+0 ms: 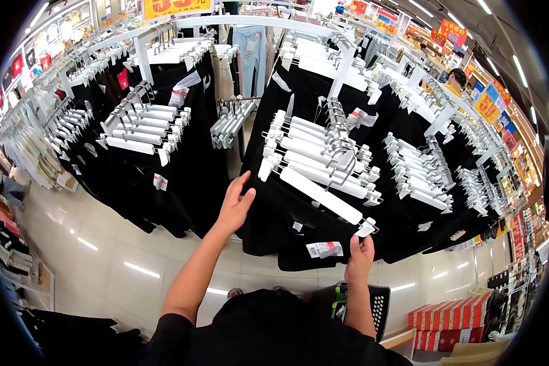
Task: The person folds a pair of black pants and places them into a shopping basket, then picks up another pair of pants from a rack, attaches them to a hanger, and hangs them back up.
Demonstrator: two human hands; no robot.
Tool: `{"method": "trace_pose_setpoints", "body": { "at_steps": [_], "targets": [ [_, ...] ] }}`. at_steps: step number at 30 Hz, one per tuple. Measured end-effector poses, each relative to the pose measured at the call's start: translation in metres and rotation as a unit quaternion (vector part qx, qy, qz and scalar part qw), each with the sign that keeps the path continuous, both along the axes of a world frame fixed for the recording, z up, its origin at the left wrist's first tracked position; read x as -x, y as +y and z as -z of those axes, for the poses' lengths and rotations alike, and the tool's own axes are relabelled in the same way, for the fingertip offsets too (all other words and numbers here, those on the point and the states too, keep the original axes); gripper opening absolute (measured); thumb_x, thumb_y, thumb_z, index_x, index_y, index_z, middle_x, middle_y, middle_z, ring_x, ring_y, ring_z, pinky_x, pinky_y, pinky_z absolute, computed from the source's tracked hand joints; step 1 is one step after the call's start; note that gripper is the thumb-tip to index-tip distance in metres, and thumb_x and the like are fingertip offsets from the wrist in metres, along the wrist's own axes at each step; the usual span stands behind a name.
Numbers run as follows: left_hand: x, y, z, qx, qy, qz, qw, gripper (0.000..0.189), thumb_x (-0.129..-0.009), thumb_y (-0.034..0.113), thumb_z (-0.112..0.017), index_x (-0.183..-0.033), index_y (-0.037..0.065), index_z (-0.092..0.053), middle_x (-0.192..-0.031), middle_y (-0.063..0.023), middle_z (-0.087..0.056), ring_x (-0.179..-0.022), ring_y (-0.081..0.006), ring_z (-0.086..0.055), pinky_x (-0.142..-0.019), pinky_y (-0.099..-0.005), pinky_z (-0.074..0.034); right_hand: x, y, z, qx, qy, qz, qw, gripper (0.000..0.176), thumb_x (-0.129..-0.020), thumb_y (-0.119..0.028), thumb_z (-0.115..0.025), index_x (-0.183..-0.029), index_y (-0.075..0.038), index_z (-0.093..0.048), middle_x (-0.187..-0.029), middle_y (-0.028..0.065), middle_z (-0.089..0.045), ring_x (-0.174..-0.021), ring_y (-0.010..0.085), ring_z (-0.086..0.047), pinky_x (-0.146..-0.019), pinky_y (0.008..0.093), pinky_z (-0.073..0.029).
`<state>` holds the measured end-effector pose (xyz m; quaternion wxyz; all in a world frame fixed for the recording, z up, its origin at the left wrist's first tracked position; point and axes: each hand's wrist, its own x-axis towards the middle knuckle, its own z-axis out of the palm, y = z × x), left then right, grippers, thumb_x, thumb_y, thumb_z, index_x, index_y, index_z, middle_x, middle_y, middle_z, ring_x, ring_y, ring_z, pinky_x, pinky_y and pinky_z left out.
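Note:
My right hand is closed at the corner of a pair of black trousers, just below the right clip of the white clip hanger they hang from. A white and red price tag hangs on these trousers. My left hand is raised at their left side, thumb and fingers apart, with nothing in it. Its fingertips are close to the black cloth; whether they touch cannot be made out. Behind the front hanger, several more white hangers with black garments sit tightly on a metal arm.
White racks with more black garments stand left and right. A dark basket or cart is beside my right forearm. Red boxes are stacked at lower right. A person is far back right. Tiled floor lies below.

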<state>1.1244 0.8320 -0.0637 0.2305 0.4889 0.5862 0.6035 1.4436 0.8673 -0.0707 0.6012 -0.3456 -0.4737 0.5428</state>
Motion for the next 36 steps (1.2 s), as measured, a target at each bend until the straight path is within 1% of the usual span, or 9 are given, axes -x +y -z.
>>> {"method": "trace_pose_setpoints", "body": {
  "at_steps": [2,6,8,14,18,20,26,29,36],
  "targets": [
    [-0.004,0.01,0.005,0.007,0.008,0.006,1.0,0.049,-0.095,0.026,-0.05,-0.138,0.006,-0.038,-0.129,-0.0114,-0.046,-0.12,-0.0197,-0.042,-0.097,-0.0294,-0.036,-0.006,-0.003,0.002,0.027,0.012,-0.031,0.999,0.026,-0.091,-0.019,-0.061,-0.109,-0.001,-0.054,-0.086,-0.0074,-0.049,-0.075,0.0015,-0.039,-0.069,0.0171,-0.032],
    [-0.017,0.012,0.006,0.068,-0.124,0.047,0.989,0.052,-0.095,0.03,-0.049,-0.139,0.005,-0.035,-0.134,-0.0109,-0.043,-0.122,-0.0199,-0.041,-0.102,-0.0308,-0.032,-0.014,-0.009,-0.004,0.016,0.004,-0.037,0.999,0.027,-0.091,-0.022,-0.061,-0.107,0.0,-0.057,-0.084,-0.0076,-0.051,-0.074,0.0022,-0.041,-0.069,0.0169,-0.033],
    [-0.016,0.01,0.011,0.078,-0.138,0.041,0.986,0.051,-0.095,0.034,-0.051,-0.134,0.003,-0.04,-0.118,-0.0078,-0.053,-0.107,-0.0153,-0.048,-0.094,-0.0278,-0.037,-0.013,-0.014,-0.018,0.015,0.017,-0.032,0.999,0.029,-0.09,-0.022,-0.062,-0.108,0.0,-0.056,-0.086,-0.0064,-0.053,-0.076,0.0026,-0.043,-0.071,0.0168,-0.034],
    [-0.03,-0.014,-0.012,0.041,-0.13,0.049,0.989,0.042,-0.094,0.034,-0.054,-0.117,0.0,-0.049,-0.089,0.0018,-0.049,-0.08,-0.0071,-0.043,-0.076,-0.0216,-0.039,-0.02,-0.022,-0.033,0.003,0.042,-0.024,0.999,0.036,-0.09,-0.024,-0.063,-0.111,0.003,-0.055,-0.092,-0.0024,-0.058,-0.081,0.0044,-0.049,-0.077,0.018,-0.038],
    [-0.036,-0.028,-0.024,0.005,-0.19,0.052,0.98,0.034,-0.094,0.027,-0.055,-0.116,0.002,-0.05,-0.096,0.0009,-0.053,-0.087,-0.0067,-0.047,-0.082,-0.0215,-0.039,-0.021,-0.023,-0.032,-0.008,0.054,-0.022,0.998,0.039,-0.089,-0.027,-0.063,-0.112,0.003,-0.054,-0.094,-0.0011,-0.059,-0.081,0.0053,-0.051,-0.077,0.0186,-0.04],
    [-0.032,-0.033,-0.022,0.001,-0.188,0.051,0.981,0.032,-0.094,0.025,-0.055,-0.116,0.002,-0.05,-0.098,0.0003,-0.054,-0.09,-0.0071,-0.048,-0.084,-0.0218,-0.04,-0.026,-0.02,-0.026,-0.035,0.049,-0.069,0.996,0.038,-0.091,-0.024,-0.059,-0.118,0.002,-0.052,-0.103,0.0033,-0.061,-0.094,0.0105,-0.056,-0.088,0.0252,-0.042],
    [-0.029,-0.05,-0.022,-0.022,-0.205,0.039,0.978,0.033,-0.094,0.027,-0.055,-0.115,0.001,-0.05,-0.097,0.0006,-0.055,-0.089,-0.0064,-0.048,-0.083,-0.021,-0.039,-0.02,-0.023,-0.024,-0.014,0.048,-0.087,0.995,0.039,-0.091,-0.025,-0.06,-0.119,0.001,-0.051,-0.105,0.0023,-0.06,-0.094,0.0101,-0.054,-0.088,0.0251,-0.041],
    [-0.024,-0.059,-0.013,-0.022,-0.194,0.016,0.981,0.034,-0.094,0.028,-0.056,-0.114,0.001,-0.051,-0.097,0.0011,-0.055,-0.089,-0.0064,-0.048,-0.083,-0.0209,-0.039,-0.014,-0.026,-0.02,-0.005,0.042,-0.083,0.996,0.036,-0.089,-0.024,-0.063,-0.114,0.0,-0.054,-0.089,-0.0053,-0.052,-0.08,0.0042,-0.043,-0.076,0.0198,-0.035],
    [-0.022,-0.075,-0.016,-0.027,-0.199,-0.006,0.98,0.032,-0.094,0.023,-0.055,-0.116,-0.001,-0.05,-0.099,-0.0013,-0.057,-0.089,-0.0074,-0.051,-0.083,-0.0214,-0.042,-0.004,-0.024,-0.01,0.023,0.037,-0.085,0.995,0.036,-0.089,-0.022,-0.064,-0.116,0.0,-0.054,-0.09,-0.0068,-0.051,-0.079,0.0033,-0.041,-0.074,0.019,-0.033]
  ]
}}
